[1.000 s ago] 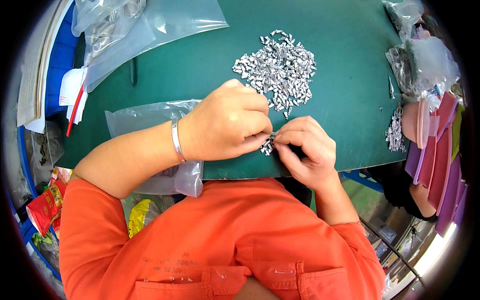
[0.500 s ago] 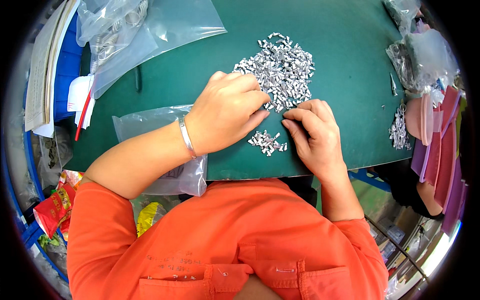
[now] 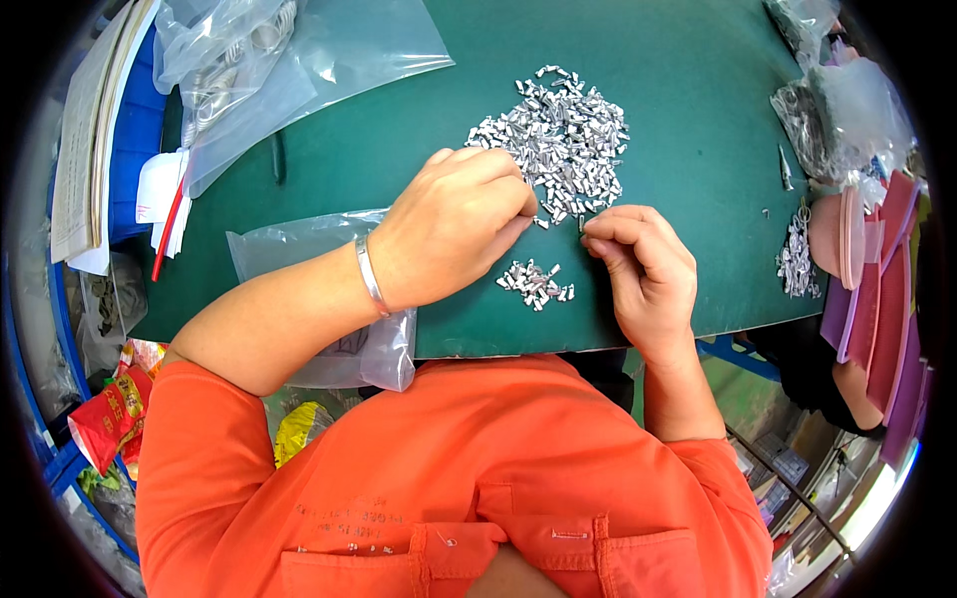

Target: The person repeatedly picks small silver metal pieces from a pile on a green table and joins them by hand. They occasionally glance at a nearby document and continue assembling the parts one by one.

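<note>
A large pile of small silvery metal pieces (image 3: 563, 140) lies on the green tabletop, with a much smaller heap of the same pieces (image 3: 536, 285) nearer to me. My left hand (image 3: 454, 224), a metal bracelet on its wrist, reaches over the pile's near left edge. Its fingers are closed together, their tips next to a single piece; whether they grip anything is hidden. Right of the small heap, my right hand (image 3: 646, 264) pinches a small metal piece (image 3: 582, 225) between thumb and forefinger, just off the pile's near edge.
A clear plastic bag (image 3: 299, 244) lies partly under my left forearm. Farther left are a bag of metal rings (image 3: 224, 80), a blue bin (image 3: 138, 130) and a red pen (image 3: 169, 234). At the right edge sit small metal parts (image 3: 797, 261) and wrapped bundles (image 3: 847, 110).
My right hand has shifted slightly right, and a small metal piece now shows at its fingertips. My left hand has barely moved, its fingertips drawn slightly closer in.
</note>
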The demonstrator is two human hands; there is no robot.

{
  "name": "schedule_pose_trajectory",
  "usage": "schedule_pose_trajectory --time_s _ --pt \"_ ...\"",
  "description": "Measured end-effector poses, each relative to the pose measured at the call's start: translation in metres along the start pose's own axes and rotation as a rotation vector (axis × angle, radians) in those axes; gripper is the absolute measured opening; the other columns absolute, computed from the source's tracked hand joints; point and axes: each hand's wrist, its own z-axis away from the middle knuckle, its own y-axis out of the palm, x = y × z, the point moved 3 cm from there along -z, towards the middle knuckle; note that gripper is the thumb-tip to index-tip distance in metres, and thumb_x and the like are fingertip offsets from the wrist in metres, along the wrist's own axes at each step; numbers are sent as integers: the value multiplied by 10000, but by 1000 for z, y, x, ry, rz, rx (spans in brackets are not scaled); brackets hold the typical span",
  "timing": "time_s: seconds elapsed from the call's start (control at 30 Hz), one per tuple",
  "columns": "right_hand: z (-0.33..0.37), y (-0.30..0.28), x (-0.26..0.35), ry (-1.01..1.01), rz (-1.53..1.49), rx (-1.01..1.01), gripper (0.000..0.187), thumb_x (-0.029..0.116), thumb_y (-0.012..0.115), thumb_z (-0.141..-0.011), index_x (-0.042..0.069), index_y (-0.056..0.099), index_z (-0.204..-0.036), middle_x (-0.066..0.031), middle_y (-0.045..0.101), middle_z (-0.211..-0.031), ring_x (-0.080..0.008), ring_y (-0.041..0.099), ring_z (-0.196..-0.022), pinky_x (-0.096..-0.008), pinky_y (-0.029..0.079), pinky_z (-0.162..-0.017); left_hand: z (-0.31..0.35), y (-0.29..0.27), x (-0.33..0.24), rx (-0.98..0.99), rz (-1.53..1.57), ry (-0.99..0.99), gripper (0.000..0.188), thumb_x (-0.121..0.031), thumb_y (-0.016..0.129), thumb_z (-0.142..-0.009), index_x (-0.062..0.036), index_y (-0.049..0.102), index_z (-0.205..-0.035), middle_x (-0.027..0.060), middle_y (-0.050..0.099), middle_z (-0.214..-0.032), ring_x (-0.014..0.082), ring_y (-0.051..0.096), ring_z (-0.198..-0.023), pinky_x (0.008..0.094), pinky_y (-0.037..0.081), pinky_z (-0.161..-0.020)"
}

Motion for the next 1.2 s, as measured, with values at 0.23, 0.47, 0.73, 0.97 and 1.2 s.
schedule_pose_trajectory --time_s 0.23,0.47,0.73,0.97,1.2 --pt "5 6 1 58 -117 -40 138 -95 699 -806 -9 675 -910 -121 676 -895 -207 666 -810 -293 539 -705 -2 -6 -5 -93 128 -4 182 58 718 -766 -25 670 -920 99 634 -895 264 632 -826 331 515 -715" --pt "13 16 -3 78 -290 -115 158 -103 716 -805 -22 635 -914 -111 713 -889 -160 692 -779 -258 560 -686 2 -3 0 -21 343 -116 162 61 719 -777 -3 687 -922 94 673 -896 210 666 -803 299 536 -687" --pt "15 18 0 11 -329 -123 184 -95 723 -809 -6 611 -924 -105 719 -884 -156 710 -813 -256 566 -688 4 -1 -7 103 478 -190 124 60 708 -795 8 681 -905 95 692 -902 156 695 -807 251 571 -692" --pt "13 16 0 -52 -273 -111 188 -97 730 -800 -10 602 -907 -111 716 -872 -173 715 -805 -261 567 -684 6 3 -4 203 785 -446 88 60 669 -868 54 654 -955 129 705 -959 176 714 -902 264 590 -764" --pt "14 17 1 -76 -304 -139 199 -106 735 -786 -16 594 -893 -121 706 -855 -184 713 -787 -270 566 -674 6 5 -4 229 890 -514 93 66 662 -882 71 618 -964 160 704 -973 199 712 -918 278 599 -798"
